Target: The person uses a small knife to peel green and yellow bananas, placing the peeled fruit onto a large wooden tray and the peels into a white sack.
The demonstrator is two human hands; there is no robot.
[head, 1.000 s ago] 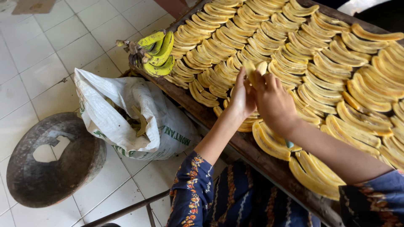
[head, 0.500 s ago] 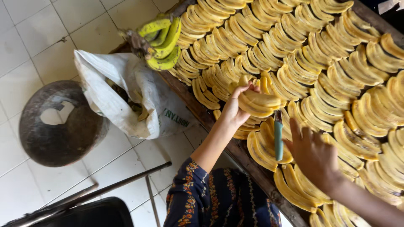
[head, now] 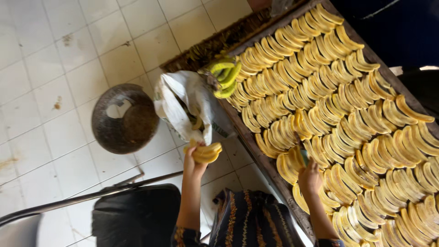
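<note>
A long wooden desk [head: 256, 151] with a dark raised edge runs slanted across the right side. Rows and rows of peeled yellow bananas [head: 347, 105] lie flat on it, side by side and touching, and they cover almost all of the top. A small bunch of green bananas [head: 225, 75] sits at the desk's near edge. Beside the desk is a floor of pale square tiles [head: 55, 59]. On the floor lie a round dark basket [head: 124, 119] and a white sack [head: 187, 105], which leans against the desk's edge. A black chair [head: 135, 215] stands on the tiles too.
</note>
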